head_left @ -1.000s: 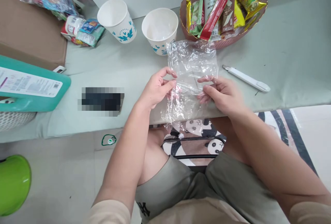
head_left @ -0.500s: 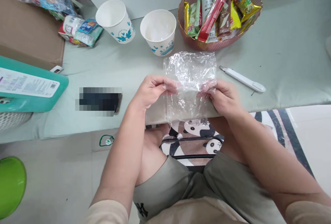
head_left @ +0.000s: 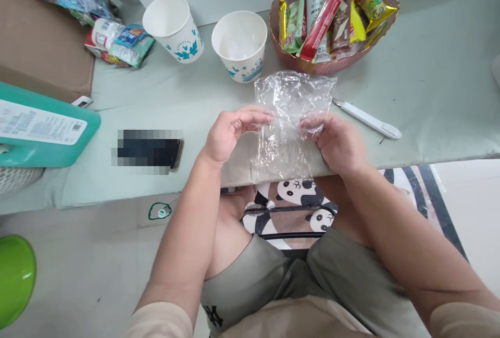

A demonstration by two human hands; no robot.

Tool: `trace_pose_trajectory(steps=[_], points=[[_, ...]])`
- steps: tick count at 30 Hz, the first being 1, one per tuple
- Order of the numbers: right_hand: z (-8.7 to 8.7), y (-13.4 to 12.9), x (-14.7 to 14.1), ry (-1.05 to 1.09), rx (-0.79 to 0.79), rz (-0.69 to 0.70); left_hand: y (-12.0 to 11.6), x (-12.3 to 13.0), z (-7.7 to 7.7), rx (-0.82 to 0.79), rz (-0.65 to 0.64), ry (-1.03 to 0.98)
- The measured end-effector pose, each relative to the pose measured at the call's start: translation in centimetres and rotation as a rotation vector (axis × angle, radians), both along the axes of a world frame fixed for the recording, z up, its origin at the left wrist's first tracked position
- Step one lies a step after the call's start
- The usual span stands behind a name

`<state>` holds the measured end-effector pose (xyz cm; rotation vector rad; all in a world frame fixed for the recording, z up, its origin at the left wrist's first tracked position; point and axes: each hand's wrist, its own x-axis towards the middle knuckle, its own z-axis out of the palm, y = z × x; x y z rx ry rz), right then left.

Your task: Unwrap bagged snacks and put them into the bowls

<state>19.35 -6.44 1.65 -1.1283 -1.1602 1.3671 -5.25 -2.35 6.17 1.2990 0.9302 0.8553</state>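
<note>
A crinkled clear plastic bag lies at the front edge of the cloth-covered table, its lower end reaching the edge. From the left, my left hand touches the bag with its fingertips, fingers stretched out and the thumb apart from them. On the other side my right hand has its fingers closed on the bag's right edge, partly seen through the film. Right of the bag lies a white utility knife. Behind it stands a white paper cup, with a second paper cup to the left.
A scalloped pink bowl of wrapped snacks stands at the back. On the left are a dark phone, a teal container, a cardboard box and snack packets. A green stool is on the floor.
The bag's upper part has shifted right and become more crumpled. My left fingers have straightened and loosened from its left edge. My right hand has moved slightly and turned.
</note>
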Motion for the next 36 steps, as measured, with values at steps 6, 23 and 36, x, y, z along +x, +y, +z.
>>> trace_pose_trajectory(steps=[6,23,36], points=[[1.1,-0.5,-0.3,-0.259,0.228,-0.027,0.4,0.5,-0.1,-0.059,0.034,0.104],[0.6,-0.7,-0.6,-0.116,0.096,-0.041,0.4,0.6,-0.7,0.087,0.145,0.097],[-0.9,-0.4,-0.5,-0.16,0.174,-0.072,1.1,0.0,-1.4,-0.051,0.072,-0.102]])
